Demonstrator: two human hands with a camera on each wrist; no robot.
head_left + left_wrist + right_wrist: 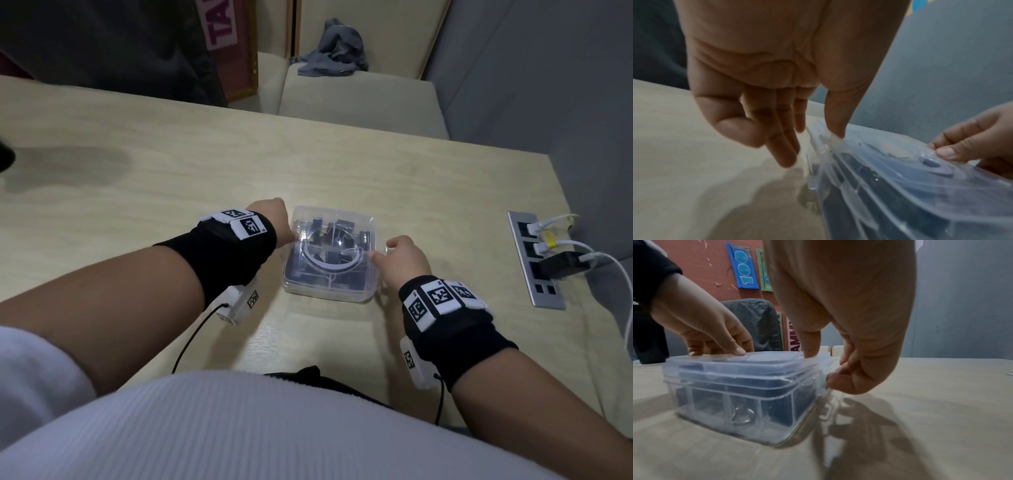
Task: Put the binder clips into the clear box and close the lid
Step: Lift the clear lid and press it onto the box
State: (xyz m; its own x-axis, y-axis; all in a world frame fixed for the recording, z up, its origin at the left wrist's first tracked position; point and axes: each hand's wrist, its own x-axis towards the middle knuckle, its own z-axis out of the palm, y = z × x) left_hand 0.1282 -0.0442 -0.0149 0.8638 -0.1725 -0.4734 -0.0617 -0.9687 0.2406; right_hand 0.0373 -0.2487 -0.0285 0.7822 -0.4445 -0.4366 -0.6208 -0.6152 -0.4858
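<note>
Clear box: the clear box [330, 255] sits on the pale wooden table [171, 178], near its front edge, between both hands.
Lid: the lid [760, 361] lies flat on top of the box, edges lined up all round.
Binder clips: dark binder clips [777, 408] are packed inside, seen through the walls; one wire loop presses against the near wall.
Left hand: the left hand [270, 219] is at the box's left side, thumb tip pressing down on the lid, other fingers loosely bent beside the wall, gripping nothing.
Right hand: the right hand [404, 262] is at the right side, thumb on the lid's edge, fingers curled just below by the rim; whether they actually pinch the edge is hard to tell through the blur.
Off to the right: a power strip [534, 260] with white cables plugged in.
</note>
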